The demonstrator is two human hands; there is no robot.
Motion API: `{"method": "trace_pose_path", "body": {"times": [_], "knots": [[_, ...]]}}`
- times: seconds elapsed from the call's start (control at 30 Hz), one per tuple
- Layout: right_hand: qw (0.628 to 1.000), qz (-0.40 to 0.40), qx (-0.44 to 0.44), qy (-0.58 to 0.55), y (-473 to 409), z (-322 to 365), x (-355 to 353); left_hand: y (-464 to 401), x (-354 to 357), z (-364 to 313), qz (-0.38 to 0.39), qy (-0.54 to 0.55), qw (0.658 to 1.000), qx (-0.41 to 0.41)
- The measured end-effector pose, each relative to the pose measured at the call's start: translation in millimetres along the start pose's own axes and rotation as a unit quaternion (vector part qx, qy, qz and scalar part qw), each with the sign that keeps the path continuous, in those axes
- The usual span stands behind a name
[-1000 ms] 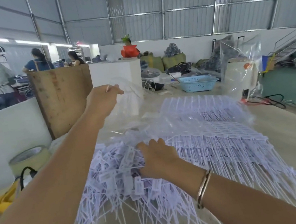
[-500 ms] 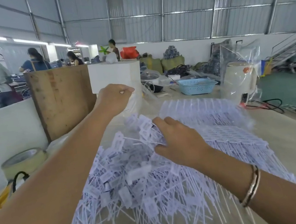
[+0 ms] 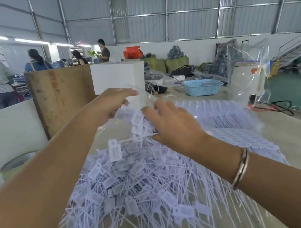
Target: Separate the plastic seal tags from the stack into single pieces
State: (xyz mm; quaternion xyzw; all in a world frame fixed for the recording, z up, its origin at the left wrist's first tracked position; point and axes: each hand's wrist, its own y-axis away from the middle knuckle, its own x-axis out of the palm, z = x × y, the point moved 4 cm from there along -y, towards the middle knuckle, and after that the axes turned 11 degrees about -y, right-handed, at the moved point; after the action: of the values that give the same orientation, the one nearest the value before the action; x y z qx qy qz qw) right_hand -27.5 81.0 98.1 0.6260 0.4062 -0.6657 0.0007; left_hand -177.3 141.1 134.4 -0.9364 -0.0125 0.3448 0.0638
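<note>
Both hands are up over the far end of the loose pile (image 3: pixel 136 184) of white seal tags, which spreads across the near half of the bench (image 3: pixel 296 142). The left hand (image 3: pixel 113 103) has its fingers curled round a crumpled bit of clear plastic bag (image 3: pixel 144 97) and pinches it at the top of the heap. The right hand (image 3: pixel 175 127) sits just beside it, fingers bent into a bunch of tags (image 3: pixel 139 123) that hangs lifted off the pile, thumb tucked under; it grips them rather than lying flat. A bangle (image 3: pixel 241 170) rings that wrist.

One tag (image 3: pixel 114 151) dangles below the lifted bunch, its flat label turned towards us. The loose tags lie every which way, tails fanning out towards the near edge. Behind and to the right of the hands lie the flat sheets (image 3: pixel 225 122) of tags not yet broken apart, in neat rows, touching the pile.

On the left stands a roll of tape (image 3: pixel 16 166), low by the white partition (image 3: pixel 2 136). A plywood board (image 3: pixel 61 96) stands upright beyond it. Farther along the bench sits a blue basket (image 3: pixel 203 86), and to its right a white appliance (image 3: pixel 248 81) wrapped in clear film. Several people (image 3: pixel 36 61) stand at work beyond the partition.
</note>
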Motion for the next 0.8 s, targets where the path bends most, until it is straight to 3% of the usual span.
{"method": "trace_pose_path", "body": {"times": [0.07, 0.17, 0.27, 0.37, 0.5, 0.63, 0.73, 0.8], "knots": [[0.998, 0.033, -0.005, 0.050, -7.9, -0.9, 23.8, -5.4, 0.7, -6.0, -0.005, -0.052, 0.999, 0.013], [0.993, 0.058, 0.006, 0.098, -27.4, -3.8, 46.3, -5.6, 8.5, -18.1, -0.027, -0.158, 0.980, 0.119], [0.989, 0.106, 0.082, 0.064, -52.6, -18.6, 52.3, 1.7, 12.4, -21.4, -0.055, -0.221, 0.959, 0.168], [0.979, 0.155, 0.135, -0.005, -72.4, -34.8, 53.7, 9.3, 14.1, -24.1, -0.023, -0.199, 0.957, 0.208], [0.948, 0.207, 0.173, -0.166, -79.8, -53.1, 49.6, 22.6, 10.3, -23.4, 0.045, -0.046, 0.968, 0.241], [0.907, 0.164, 0.280, -0.270, -91.9, -94.6, 76.4, 26.0, 9.2, -14.9, 0.099, -0.033, 0.966, 0.237], [0.923, 0.196, 0.276, -0.185, -95.0, -102.3, 102.9, 27.8, 13.1, -10.8, 0.111, 0.006, 0.967, 0.229], [0.930, 0.192, 0.289, -0.117, -93.7, -99.3, 109.7, 21.5, 8.9, -7.2, 0.053, -0.008, 0.973, 0.227]]}}
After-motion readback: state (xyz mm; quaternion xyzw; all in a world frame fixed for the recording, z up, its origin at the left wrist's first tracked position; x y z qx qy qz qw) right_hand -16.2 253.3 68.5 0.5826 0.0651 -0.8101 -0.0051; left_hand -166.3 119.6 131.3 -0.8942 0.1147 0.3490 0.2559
